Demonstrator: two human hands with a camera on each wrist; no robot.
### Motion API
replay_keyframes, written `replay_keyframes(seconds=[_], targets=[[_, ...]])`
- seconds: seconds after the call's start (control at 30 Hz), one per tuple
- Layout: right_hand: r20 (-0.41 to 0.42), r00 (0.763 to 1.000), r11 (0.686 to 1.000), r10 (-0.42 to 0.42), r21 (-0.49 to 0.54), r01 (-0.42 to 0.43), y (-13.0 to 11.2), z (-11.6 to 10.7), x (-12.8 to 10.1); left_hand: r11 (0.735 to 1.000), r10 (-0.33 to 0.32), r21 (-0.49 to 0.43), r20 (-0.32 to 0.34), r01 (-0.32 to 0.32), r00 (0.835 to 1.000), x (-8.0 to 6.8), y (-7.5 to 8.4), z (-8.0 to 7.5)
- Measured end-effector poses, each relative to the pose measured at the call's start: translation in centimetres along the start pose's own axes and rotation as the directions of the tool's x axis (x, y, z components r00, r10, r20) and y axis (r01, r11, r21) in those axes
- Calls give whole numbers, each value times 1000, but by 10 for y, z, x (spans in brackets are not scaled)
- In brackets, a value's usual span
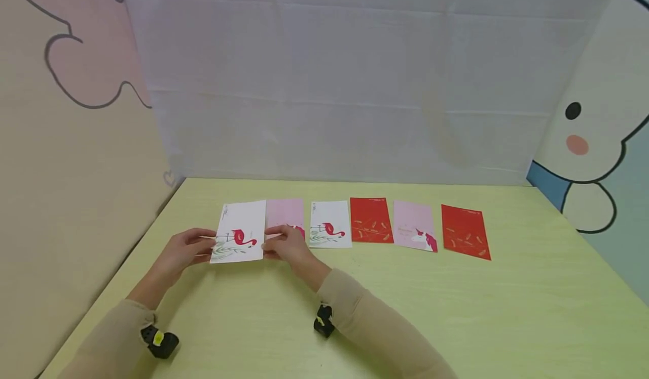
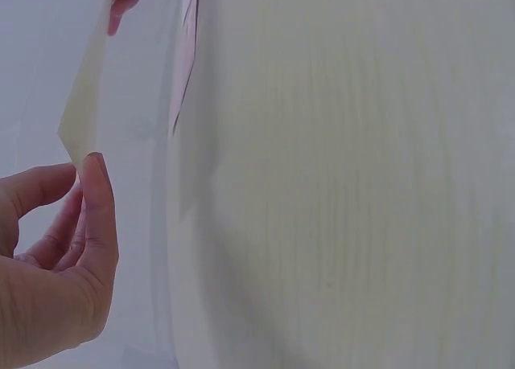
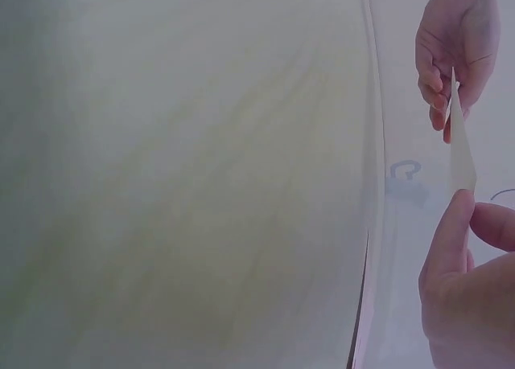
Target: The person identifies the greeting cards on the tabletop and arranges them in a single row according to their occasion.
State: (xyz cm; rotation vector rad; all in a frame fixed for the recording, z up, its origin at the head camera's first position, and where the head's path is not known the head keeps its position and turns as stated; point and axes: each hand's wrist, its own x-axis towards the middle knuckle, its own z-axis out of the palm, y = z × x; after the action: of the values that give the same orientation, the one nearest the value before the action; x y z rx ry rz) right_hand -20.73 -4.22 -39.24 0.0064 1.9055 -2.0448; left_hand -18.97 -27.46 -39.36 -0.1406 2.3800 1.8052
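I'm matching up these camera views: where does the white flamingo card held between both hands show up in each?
Head: the held flamingo card is left of centre, printed face showing.
Left wrist: the held flamingo card is at upper left, nearly edge-on.
Right wrist: the held flamingo card is toward the right edge, nearly edge-on.
Shared landmark: the left hand, in all three.

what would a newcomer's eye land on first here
Probably the white flamingo card, held above the table at the left of the scene, with the left hand and right hand gripping its side edges. Next might come the two bright red cards lying toward the right, a pink card between them, then the big cartoon face at the far right.
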Motion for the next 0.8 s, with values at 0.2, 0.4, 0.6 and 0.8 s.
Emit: replay_keyframes(seconds=[0.2,0.4,0.6,0.8], targets=[[23,1000,1000,-15,-1,15,-3,-2,-11,999,34,-12,21,-34,999,-9,9,0],[29,999,1000,-17,-24,18,0,0,-23,1000,3,25,39,-4,999,-21,14,0],[38,999,998,-32,-45,33,3,8,-36,999,8,37,58,-10,998,-33,11,-5],[33,999,999,-41,-27,42,4,19,-49,999,18,40,85,-21,996,-44,8,-14]])
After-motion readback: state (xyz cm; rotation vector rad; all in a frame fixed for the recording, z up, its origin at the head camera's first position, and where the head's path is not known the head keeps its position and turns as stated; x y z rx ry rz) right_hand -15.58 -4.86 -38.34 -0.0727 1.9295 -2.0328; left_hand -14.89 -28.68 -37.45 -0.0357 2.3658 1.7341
